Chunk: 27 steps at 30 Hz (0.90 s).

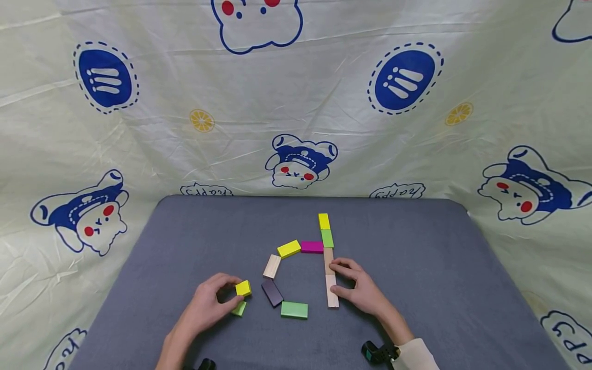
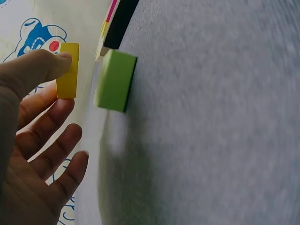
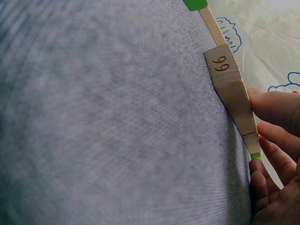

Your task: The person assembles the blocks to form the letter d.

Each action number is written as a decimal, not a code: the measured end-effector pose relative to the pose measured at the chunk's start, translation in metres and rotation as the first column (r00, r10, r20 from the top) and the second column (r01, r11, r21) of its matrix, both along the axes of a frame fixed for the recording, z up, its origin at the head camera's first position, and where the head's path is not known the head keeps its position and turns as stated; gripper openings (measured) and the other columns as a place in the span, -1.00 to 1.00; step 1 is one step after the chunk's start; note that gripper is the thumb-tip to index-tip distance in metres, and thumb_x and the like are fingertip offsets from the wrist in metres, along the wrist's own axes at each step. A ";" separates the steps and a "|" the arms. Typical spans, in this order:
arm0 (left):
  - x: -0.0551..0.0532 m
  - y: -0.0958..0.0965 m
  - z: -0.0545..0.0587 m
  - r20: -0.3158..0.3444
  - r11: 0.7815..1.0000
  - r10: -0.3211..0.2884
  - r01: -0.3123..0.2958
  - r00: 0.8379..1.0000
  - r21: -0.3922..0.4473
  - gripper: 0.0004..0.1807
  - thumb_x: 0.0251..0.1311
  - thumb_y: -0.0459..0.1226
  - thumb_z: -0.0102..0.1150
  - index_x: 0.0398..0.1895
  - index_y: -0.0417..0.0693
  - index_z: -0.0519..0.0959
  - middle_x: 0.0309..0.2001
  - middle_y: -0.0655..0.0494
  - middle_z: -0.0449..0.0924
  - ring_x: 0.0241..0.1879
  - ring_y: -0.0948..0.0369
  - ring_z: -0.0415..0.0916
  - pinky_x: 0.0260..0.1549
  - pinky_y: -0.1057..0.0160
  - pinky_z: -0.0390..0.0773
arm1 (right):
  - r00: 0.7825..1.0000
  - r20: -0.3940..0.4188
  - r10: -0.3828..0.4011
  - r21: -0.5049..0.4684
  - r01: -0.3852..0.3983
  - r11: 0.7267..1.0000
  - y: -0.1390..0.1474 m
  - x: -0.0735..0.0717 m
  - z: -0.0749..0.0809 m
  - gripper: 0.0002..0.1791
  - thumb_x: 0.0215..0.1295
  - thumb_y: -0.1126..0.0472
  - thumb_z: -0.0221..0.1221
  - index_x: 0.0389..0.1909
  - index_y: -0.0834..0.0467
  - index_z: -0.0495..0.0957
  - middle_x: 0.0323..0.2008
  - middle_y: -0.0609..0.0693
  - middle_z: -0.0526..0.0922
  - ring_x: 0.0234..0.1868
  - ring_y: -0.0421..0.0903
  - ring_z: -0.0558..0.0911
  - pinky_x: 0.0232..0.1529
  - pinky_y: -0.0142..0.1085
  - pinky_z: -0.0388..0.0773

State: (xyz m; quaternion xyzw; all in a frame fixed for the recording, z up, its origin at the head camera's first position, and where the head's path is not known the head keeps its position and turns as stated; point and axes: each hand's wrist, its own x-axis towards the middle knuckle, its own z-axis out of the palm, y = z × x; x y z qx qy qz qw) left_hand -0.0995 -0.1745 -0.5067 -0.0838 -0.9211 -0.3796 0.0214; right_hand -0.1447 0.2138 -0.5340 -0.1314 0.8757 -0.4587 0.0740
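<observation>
Between thumb and fingertips my left hand (image 1: 204, 304) pinches a yellow wooden block (image 1: 243, 288), held above the cloth in the left wrist view. A light green block (image 1: 239, 309) lies on the table close under that hand. My right hand (image 1: 364, 293) rests its fingertips along the right side of a straight column, thumb at the lower natural wood block (image 1: 332, 293) and forefinger at the upper natural wood block (image 1: 328, 257). Engraved digits mark the end of the nearer wood block (image 3: 224, 65) in the right wrist view.
Above the wood blocks, the column continues with a green block (image 1: 327, 238) and a yellow block (image 1: 324, 221). Curving left from it are magenta (image 1: 312, 247), yellow (image 1: 289, 249), natural wood (image 1: 272, 266), dark purple (image 1: 272, 293) and green blocks (image 1: 294, 310). A grey cloth (image 1: 416, 246) covers the table.
</observation>
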 end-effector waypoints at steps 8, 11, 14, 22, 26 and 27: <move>-0.002 0.011 0.000 -0.023 0.999 -0.030 0.030 0.999 0.012 -0.69 0.06 -0.25 0.57 -0.13 0.21 0.72 -0.17 0.39 0.64 -0.14 0.26 0.58 -0.06 0.14 0.60 | 1.000 -0.012 -0.001 0.002 0.001 1.000 0.000 -0.001 0.002 -0.37 0.25 0.14 0.42 0.35 0.16 0.55 0.36 0.06 0.46 0.45 0.15 0.35 0.44 0.23 0.23; -0.001 0.016 0.001 -0.023 0.999 -0.046 0.047 0.999 0.022 -0.70 0.06 -0.25 0.56 -0.13 0.19 0.72 -0.17 0.38 0.64 -0.15 0.25 0.58 -0.08 0.16 0.61 | 1.000 -0.007 -0.004 0.008 0.004 1.000 0.000 0.000 0.001 -0.37 0.26 0.12 0.42 0.35 0.14 0.55 0.37 0.05 0.46 0.46 0.14 0.35 0.44 0.23 0.23; 0.000 0.020 0.002 -0.026 0.998 -0.064 0.065 0.998 0.024 -0.70 0.06 -0.25 0.56 -0.13 0.19 0.72 -0.17 0.38 0.64 -0.16 0.25 0.59 -0.10 0.18 0.61 | 1.000 0.003 -0.006 0.008 0.006 1.000 0.000 0.001 0.001 -0.37 0.26 0.12 0.42 0.35 0.14 0.55 0.36 0.04 0.46 0.46 0.14 0.35 0.45 0.23 0.23; -0.004 0.029 0.000 -0.071 0.989 -0.139 0.141 0.988 0.031 -0.69 0.07 -0.24 0.56 -0.11 0.21 0.72 -0.16 0.38 0.65 -0.17 0.26 0.59 -0.10 0.21 0.62 | 1.000 -0.021 -0.001 0.019 0.001 1.000 -0.001 0.001 0.002 -0.39 0.28 0.11 0.42 0.34 0.14 0.56 0.35 0.04 0.47 0.45 0.16 0.37 0.43 0.24 0.25; -0.004 0.033 0.002 -0.090 0.984 -0.169 0.173 0.982 0.042 -0.69 0.06 -0.24 0.56 -0.11 0.17 0.72 -0.15 0.36 0.66 -0.18 0.23 0.60 -0.11 0.19 0.62 | 1.000 -0.028 0.001 0.016 -0.001 1.000 0.000 0.001 0.003 -0.39 0.28 0.11 0.42 0.34 0.14 0.56 0.35 0.05 0.48 0.44 0.16 0.37 0.42 0.24 0.26; -0.005 0.034 0.002 -0.094 0.983 -0.175 0.180 0.980 0.044 -0.69 0.06 -0.25 0.56 -0.11 0.16 0.72 -0.16 0.36 0.66 -0.18 0.22 0.59 -0.11 0.19 0.62 | 1.000 -0.029 0.002 0.016 -0.001 1.000 0.000 0.001 0.003 -0.39 0.28 0.12 0.42 0.34 0.14 0.56 0.35 0.05 0.48 0.44 0.16 0.37 0.42 0.24 0.26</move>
